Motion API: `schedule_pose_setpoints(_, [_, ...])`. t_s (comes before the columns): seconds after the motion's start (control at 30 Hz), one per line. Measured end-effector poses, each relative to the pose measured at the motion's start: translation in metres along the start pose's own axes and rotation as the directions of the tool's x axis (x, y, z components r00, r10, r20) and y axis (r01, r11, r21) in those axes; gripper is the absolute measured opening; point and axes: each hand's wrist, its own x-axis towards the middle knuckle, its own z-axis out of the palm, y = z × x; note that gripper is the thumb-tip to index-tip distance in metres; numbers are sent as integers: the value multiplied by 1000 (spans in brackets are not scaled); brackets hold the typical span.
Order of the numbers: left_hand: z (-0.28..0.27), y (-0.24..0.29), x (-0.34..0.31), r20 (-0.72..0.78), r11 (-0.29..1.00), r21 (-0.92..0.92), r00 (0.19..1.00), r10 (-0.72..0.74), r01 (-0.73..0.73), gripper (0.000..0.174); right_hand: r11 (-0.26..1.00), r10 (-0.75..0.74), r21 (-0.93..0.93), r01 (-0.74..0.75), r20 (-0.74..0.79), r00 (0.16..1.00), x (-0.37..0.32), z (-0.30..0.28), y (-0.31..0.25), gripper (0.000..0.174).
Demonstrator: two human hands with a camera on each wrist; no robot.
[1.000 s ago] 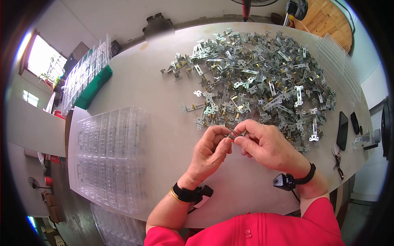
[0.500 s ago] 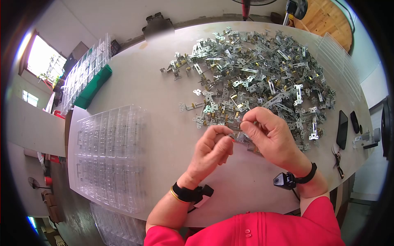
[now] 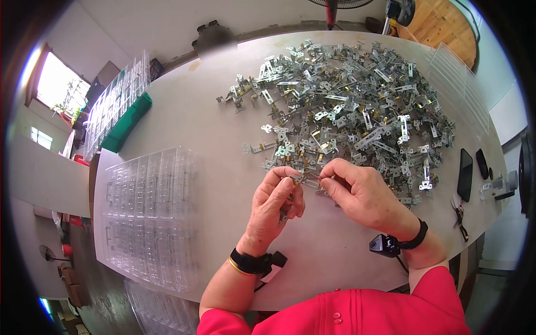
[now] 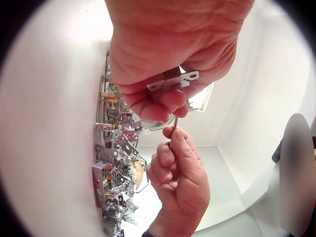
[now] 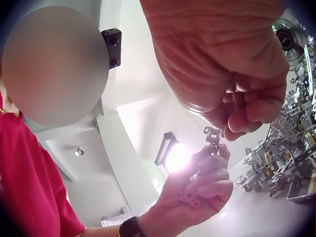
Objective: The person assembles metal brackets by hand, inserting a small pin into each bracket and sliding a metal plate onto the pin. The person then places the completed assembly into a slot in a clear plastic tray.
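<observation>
My left hand (image 3: 274,202) pinches a small metal bracket (image 5: 213,136) between thumb and fingertips. Another perforated bracket (image 5: 188,198) lies against its palm, held by the curled fingers. To its right, my right hand (image 3: 360,192) has thumb and forefinger pinched on a thin metal rod (image 4: 176,121) that spans the short gap between the hands. Both hands are over the table at the near edge of a large pile of metal brackets (image 3: 357,100), some with brass-coloured parts. The rod's far end is hidden by the left fingers.
Clear plastic compartment trays (image 3: 148,218) lie on the left, with a green bin (image 3: 127,123) behind them. On the right are a phone (image 3: 465,176), pliers (image 3: 460,220) and a clear rack (image 3: 460,84). A fan (image 3: 331,11) stands beyond the table.
The hands were together, then the right hand rose away and came back down. The left hand has shifted left and turned, leaving a wider gap between the hands.
</observation>
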Motion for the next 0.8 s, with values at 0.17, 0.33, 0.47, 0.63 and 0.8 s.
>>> schedule_pose_setpoints(0.17, [-1,0,0,11,999,48,1000,13,-14,24,998,-48,-41,48,-11,999,0,0,3,10])
schedule_pose_setpoints(0.33, [2,0,-3,9,988,152,1000,-24,22,26,999,-37,6,37,1,999,1,1,3,9])
schedule_pose_setpoints(0.47, [3,0,-3,10,989,147,999,-34,32,29,992,1,122,-6,45,999,3,1,12,14])
schedule_pose_setpoints(0.63, [3,3,-4,18,975,208,996,-88,83,33,929,146,304,-212,224,964,6,-3,13,19])
schedule_pose_setpoints(0.8, [4,4,-6,55,957,264,989,-139,120,36,824,199,438,-359,371,907,12,-10,13,19])
